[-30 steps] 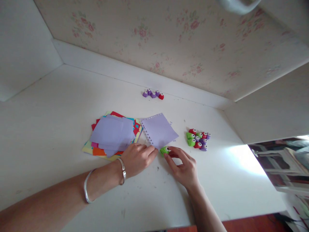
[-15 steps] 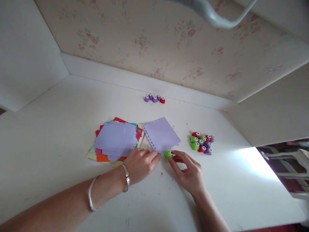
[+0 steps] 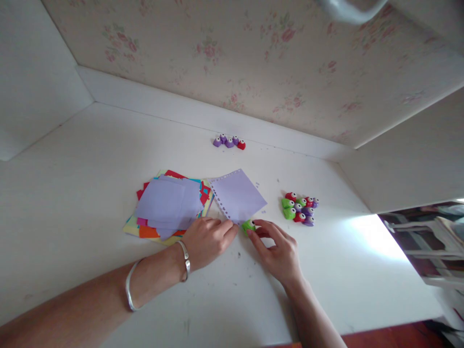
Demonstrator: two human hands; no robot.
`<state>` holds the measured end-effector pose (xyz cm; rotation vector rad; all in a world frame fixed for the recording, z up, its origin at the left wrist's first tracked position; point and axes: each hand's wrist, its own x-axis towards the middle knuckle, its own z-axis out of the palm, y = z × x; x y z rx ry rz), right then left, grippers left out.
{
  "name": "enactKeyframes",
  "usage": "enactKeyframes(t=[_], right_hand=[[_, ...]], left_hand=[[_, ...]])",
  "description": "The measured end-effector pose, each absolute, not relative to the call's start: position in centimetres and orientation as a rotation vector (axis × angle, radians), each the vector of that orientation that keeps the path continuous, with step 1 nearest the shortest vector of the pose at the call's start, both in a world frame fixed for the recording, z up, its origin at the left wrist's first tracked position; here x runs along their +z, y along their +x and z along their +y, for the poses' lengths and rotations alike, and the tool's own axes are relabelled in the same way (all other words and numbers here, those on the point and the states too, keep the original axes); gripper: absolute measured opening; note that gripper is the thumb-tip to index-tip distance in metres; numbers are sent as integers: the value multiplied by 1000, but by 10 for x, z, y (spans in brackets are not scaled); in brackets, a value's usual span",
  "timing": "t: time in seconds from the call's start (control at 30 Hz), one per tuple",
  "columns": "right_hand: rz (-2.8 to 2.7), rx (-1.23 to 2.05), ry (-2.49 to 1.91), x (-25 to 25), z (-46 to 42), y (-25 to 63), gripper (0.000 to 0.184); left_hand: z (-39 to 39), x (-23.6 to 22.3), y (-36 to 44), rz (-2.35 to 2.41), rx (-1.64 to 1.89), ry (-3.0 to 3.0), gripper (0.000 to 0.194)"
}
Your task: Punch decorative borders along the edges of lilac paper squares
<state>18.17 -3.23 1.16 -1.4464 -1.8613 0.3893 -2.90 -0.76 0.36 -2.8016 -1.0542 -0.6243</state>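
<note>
A square sheet of purple paper has rows of small punched holes along two of its edges. My left hand, with two silver bangles behind it, is closed at the near corner of this sheet, fingertips pressed on it. Between thumb and fingers, my right hand grips a small green paper punch with a white knob, at that same corner. The paper inside the punch is hidden. Left of the sheet lies an untidy stack of coloured paper, purple on top, beneath my left wrist.
Several red, green and purple punches stand clustered at the right. A short row of purple punches with a red one stands near the wall. Tiny paper bits lie on the white desk. A white chair shows beyond its right edge.
The camera view has shifted a little, so everything sits slightly higher and further left. Both hands keep their hold at the sheet's near corner, and the punch stays there.
</note>
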Motion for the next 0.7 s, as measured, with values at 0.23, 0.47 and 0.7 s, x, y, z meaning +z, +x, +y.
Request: enactKeyframes(t=[0.23, 0.47, 0.7], right_hand=[[-1851, 427, -1484, 11, -33, 185, 21], [-1858, 409, -1467, 11, -32, 183, 19], [-1893, 372, -1441, 9, -32, 182, 19]], left_hand=[[-7, 3, -28, -1059, -674, -2762, 18], [-7, 5, -28, -1049, -680, -2761, 17], [-7, 2, -28, -1092, -682, -2750, 16]])
